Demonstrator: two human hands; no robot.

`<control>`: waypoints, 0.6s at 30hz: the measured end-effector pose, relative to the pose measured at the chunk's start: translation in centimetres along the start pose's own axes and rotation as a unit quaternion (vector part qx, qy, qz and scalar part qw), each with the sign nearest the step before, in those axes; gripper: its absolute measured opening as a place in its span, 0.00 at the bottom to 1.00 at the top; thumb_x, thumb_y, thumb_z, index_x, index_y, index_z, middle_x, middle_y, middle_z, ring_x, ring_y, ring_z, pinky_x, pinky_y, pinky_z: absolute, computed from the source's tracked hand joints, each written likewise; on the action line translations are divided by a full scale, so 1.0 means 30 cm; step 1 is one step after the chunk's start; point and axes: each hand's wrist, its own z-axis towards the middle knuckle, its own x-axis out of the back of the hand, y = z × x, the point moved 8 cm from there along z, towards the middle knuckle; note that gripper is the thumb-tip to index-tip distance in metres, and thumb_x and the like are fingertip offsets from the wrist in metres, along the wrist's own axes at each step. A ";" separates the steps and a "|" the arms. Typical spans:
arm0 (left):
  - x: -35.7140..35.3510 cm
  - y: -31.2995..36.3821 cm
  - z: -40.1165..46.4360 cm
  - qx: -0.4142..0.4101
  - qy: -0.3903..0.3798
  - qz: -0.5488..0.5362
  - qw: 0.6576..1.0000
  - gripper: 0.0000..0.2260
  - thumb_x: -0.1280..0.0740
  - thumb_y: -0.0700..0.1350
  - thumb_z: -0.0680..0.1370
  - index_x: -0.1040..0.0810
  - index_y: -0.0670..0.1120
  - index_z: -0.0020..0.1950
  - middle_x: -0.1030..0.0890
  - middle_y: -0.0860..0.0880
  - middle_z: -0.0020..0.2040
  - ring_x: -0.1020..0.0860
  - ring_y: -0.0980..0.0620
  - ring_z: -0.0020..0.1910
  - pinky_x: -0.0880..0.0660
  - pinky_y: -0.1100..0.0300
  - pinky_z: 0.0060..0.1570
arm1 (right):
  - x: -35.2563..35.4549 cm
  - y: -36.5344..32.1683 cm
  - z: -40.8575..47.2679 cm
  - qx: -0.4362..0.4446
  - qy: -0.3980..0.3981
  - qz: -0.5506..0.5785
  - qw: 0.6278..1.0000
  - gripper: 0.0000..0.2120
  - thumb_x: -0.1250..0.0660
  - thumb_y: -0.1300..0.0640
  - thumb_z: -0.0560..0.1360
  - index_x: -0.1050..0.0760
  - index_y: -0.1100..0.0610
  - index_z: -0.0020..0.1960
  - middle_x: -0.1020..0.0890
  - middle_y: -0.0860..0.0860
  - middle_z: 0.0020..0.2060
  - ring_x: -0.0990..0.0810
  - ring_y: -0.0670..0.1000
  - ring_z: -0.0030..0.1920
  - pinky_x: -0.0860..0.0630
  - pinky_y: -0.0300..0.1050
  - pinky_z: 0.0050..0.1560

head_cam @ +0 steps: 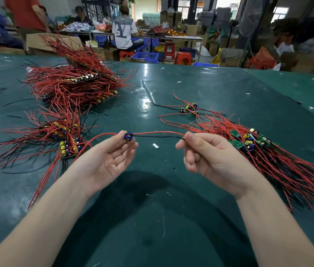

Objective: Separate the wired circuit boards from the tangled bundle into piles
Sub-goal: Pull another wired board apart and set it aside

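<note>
Above the green surface, both palms face up. The left hand pinches a small circuit board at its fingertips; the right hand pinches that board's red and black wires, stretched taut right of the board.

Workshop: red stools, blue crates, cardboard boxes.

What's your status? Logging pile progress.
Left hand pinches one circuit board. Right hand pinches its wires, stretched taut. Nothing in the way.
</note>
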 end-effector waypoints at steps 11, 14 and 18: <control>-0.001 0.011 -0.003 -0.016 -0.009 0.004 1.000 0.07 0.28 0.44 0.66 0.15 0.41 0.35 0.15 0.46 0.39 0.15 0.52 0.39 0.20 0.64 0.35 | 0.014 -0.011 -0.005 0.009 0.022 0.000 1.000 0.13 0.29 0.46 0.71 0.19 0.53 0.33 0.27 0.46 0.23 0.28 0.45 0.25 0.30 0.33 0.29; -0.015 -0.004 -0.008 0.000 -0.034 0.014 0.999 0.07 0.28 0.45 0.66 0.15 0.42 0.35 0.15 0.47 0.40 0.15 0.52 0.40 0.20 0.64 0.36 | -0.024 -0.019 0.002 0.030 -0.036 0.075 0.996 0.12 0.31 0.45 0.71 0.18 0.53 0.36 0.26 0.44 0.24 0.30 0.42 0.24 0.31 0.33 0.29; -0.004 0.009 -0.008 0.000 -0.019 -0.005 1.000 0.07 0.28 0.44 0.66 0.15 0.40 0.36 0.15 0.46 0.40 0.15 0.52 0.40 0.20 0.64 0.35 | -0.027 -0.005 0.006 0.009 -0.049 0.115 0.992 0.09 0.33 0.52 0.75 0.18 0.55 0.42 0.28 0.44 0.26 0.33 0.42 0.23 0.32 0.33 0.27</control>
